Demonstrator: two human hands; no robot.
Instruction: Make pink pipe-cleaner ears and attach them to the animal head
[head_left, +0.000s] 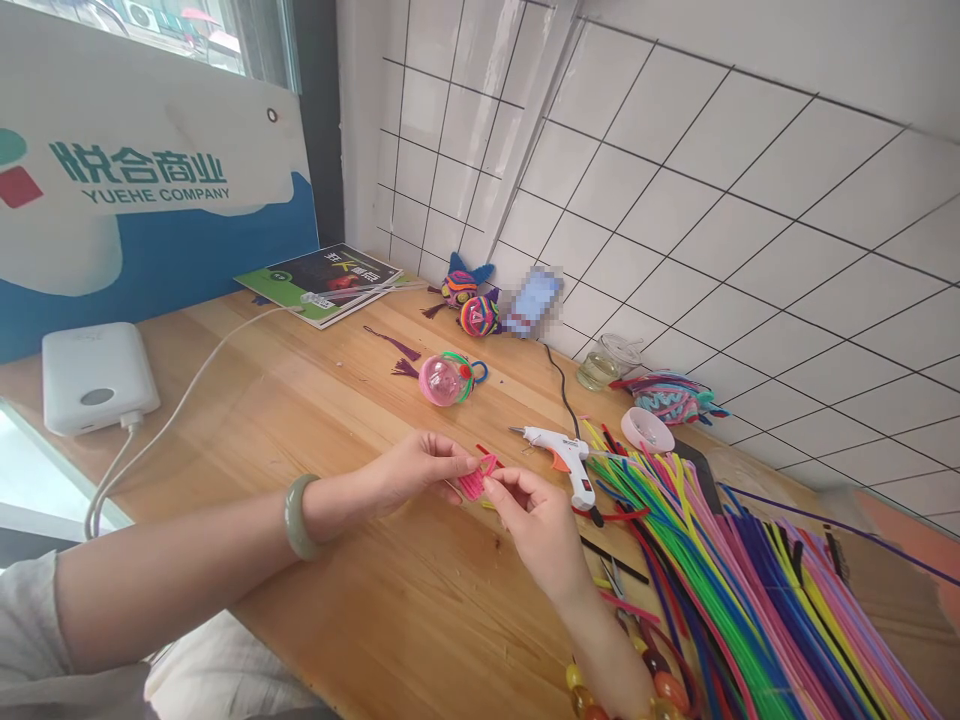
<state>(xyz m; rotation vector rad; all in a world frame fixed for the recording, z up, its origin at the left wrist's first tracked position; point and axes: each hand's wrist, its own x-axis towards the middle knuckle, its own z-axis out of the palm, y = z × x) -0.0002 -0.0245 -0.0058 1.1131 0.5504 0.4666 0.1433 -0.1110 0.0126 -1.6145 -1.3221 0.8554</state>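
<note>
Between both hands, just above the table, is a small pink piece (472,484) of bent pipe cleaner rows. My left hand (429,468) pinches its left and upper edge between thumb and fingers. My right hand (529,515) grips the right side of the same piece, thumb and forefinger closed on it. Farther back lies a clear round ornament (444,381) with a pink rim, a green band, a blue loop and a purple tassel. A white glue gun (561,460) rests to the right of my right hand, its nozzle pointing left.
Many coloured pipe cleaners (720,570) spread over the right side. Scissors (613,575) lie partly hidden beside my right forearm. At the wall are wrapped balls (478,312), a phone (534,300), a glass jar (600,368) and a pink bowl (646,430). A cabled power bank (97,378) stands left.
</note>
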